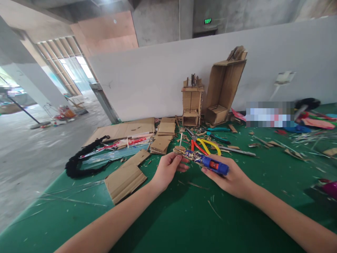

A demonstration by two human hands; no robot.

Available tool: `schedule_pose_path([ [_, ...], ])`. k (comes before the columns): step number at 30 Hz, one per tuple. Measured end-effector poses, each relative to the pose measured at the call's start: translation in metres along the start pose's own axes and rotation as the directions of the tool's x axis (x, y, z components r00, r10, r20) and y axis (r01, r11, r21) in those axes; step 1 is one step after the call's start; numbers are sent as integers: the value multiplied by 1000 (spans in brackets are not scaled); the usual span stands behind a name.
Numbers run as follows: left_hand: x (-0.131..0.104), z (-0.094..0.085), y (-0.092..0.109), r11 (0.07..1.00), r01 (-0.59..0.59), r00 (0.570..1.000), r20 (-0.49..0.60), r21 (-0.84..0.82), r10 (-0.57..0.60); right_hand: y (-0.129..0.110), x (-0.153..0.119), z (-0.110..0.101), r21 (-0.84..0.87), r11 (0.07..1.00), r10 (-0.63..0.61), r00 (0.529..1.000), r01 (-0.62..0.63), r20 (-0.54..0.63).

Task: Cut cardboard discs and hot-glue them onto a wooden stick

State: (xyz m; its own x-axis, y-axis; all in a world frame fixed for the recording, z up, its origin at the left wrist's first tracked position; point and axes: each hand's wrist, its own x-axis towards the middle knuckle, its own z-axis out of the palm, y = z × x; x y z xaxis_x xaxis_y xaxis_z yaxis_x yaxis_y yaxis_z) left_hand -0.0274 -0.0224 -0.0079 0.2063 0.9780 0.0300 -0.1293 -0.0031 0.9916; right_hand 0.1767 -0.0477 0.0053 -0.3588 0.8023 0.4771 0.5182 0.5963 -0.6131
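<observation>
A blue hot glue gun (214,164) is in my right hand (233,177), fingers wrapped round its handle. Its nozzle end points left, toward a small round cardboard piece (179,149). My left hand (167,169) pinches that piece between thumb and fingers, and a thin pale stick (181,139) appears to stand up from it. Whether the nozzle touches the cardboard I cannot tell. Just beyond the glue gun lie yellow-handled scissors (209,144) and a red-handled tool (198,147), among cardboard scraps.
Two cardboard structures, a small one (191,105) and a taller one (226,88), stand against the white partition (147,77). Cut cardboard (126,177), a black fuzzy strand (75,167) and packaged sticks lie left on the green table (168,225). Teal-handled pliers (218,137) lie beyond my right hand.
</observation>
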Motion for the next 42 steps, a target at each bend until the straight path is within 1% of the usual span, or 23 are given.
schedule_pose_path([
  [4, -1, 0, 0, 1000, -14, 1000, 7, -19, 15, 2, -1, 1, 6, 1000, 20, 1000, -20, -12],
  [9, -2, 0, 0, 999, -12, 1000, -5, -36, 11, 5, -2, 1, -18, 1000, -13, 998, 12, -57],
  [14, -2, 1, 2, 999, -5, 1000, -13, -33, 4, 3, -1, 0, -47, 996, -74, 996, 72, -43],
  [19, -1, 1, 1, 998, -9, 1000, -21, -58, 7, 5, -3, 2, -87, 995, -63, 994, 55, -92],
  [24, -1, 0, -1, 995, -4, 1000, -16, -96, 2, 9, -2, 0, -72, 997, -9, 999, 6, -43],
  [27, -1, 0, -1, 994, 5, 1000, -12, -106, -7, 12, -2, -2, -87, 996, 8, 999, -12, -49],
  [30, -1, 1, 0, 993, 16, 1000, -7, -113, -17, 14, -3, -1, -100, 995, -13, 997, 5, -79],
  [34, -1, 1, 0, 992, 24, 1000, -3, -124, -24, 11, -3, 0, -80, 996, -31, 995, 24, -90],
  [39, 1, 0, -2, 993, 25, 1000, 16, -111, -24, 4, 0, -1, -41, 999, -19, 999, 18, -30],
  [42, 1, 0, -2, 996, 22, 1000, 11, -83, -21, 3, 1, 0, -55, 998, -46, 998, 44, -37],
])
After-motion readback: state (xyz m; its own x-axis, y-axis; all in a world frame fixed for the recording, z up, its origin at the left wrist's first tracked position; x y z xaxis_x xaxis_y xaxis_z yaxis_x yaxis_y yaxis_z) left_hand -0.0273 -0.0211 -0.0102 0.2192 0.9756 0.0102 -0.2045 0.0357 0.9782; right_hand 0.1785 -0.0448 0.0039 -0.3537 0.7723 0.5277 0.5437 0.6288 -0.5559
